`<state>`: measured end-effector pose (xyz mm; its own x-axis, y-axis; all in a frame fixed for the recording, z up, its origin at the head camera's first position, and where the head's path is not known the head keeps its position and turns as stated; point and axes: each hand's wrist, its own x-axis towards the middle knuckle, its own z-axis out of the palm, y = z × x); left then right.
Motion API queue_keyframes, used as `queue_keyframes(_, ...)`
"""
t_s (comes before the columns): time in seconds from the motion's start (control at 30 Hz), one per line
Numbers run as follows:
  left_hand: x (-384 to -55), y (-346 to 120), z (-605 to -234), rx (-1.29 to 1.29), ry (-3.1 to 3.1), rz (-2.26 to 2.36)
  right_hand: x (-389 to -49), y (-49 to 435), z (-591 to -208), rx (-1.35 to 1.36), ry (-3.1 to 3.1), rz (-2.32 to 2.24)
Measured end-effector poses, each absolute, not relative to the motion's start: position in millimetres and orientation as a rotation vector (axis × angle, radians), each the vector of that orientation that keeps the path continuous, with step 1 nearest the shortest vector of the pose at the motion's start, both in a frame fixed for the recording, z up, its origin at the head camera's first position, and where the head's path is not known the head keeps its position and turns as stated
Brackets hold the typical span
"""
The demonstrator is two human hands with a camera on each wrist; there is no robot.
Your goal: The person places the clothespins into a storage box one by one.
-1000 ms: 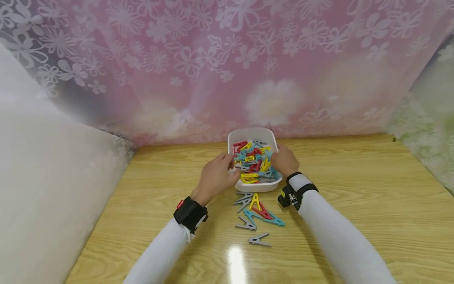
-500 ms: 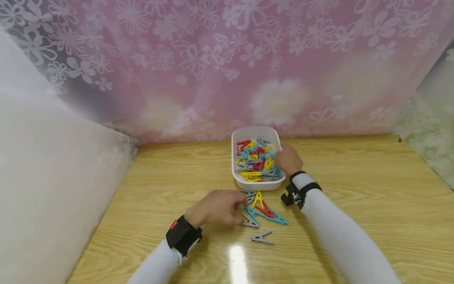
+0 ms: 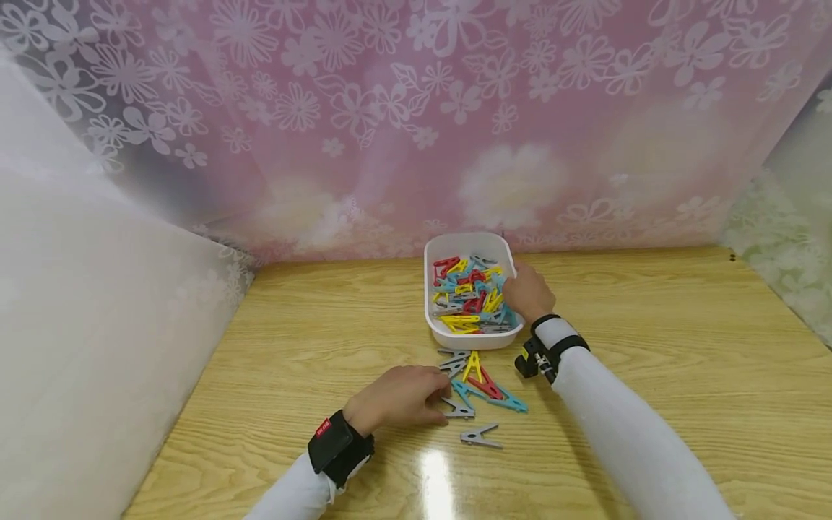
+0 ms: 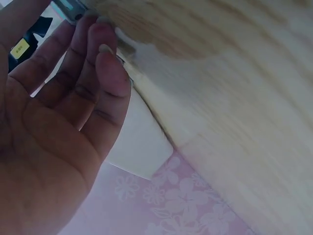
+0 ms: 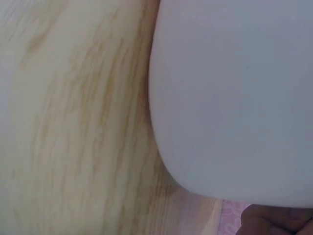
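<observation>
My left hand (image 3: 401, 396) is low over the table, its fingertips beside a grey clothespin (image 3: 462, 412). In the left wrist view its fingers (image 4: 105, 98) are loosely bent, with part of a grey clothespin (image 4: 71, 9) just past the tips. My right hand (image 3: 530, 292) holds the right rim of a white plastic bin (image 3: 477, 341), which contains many red, yellow, blue and grey clothespins. In front of the bin lie a yellow clothespin (image 3: 474, 366), a red one (image 3: 486, 385) and blue ones. The right wrist view shows mostly the bin's outer wall (image 5: 234, 107).
Another grey clothespin (image 3: 482, 436) lies nearest the front of the loose group. The wooden table (image 3: 312, 310) stretches out on both sides. Behind the bin hangs a pink flowered curtain (image 3: 364, 180); a white cloth (image 3: 97, 289) borders the left.
My left hand has left the bin's left side and come down toward the loose clothespins in front. My right hand stays on the bin's right rim. The view has shifted slightly.
</observation>
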<state>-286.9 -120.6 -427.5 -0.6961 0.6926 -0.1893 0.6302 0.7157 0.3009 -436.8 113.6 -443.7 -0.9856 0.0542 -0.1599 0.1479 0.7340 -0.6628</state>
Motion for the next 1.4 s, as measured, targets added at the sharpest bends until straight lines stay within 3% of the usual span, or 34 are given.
queue_keyframes(0.87,-288.0,-119.4,-399.4,1.117,2.772,0.340,-438.6,116.9,-443.8,0.193,2.776,-1.076)
queue_keyframes(1.4,-343.6,-104.0,-384.6,1.123,2.940,0.457,-435.8,113.4,-442.4,0.173,2.773,-1.106)
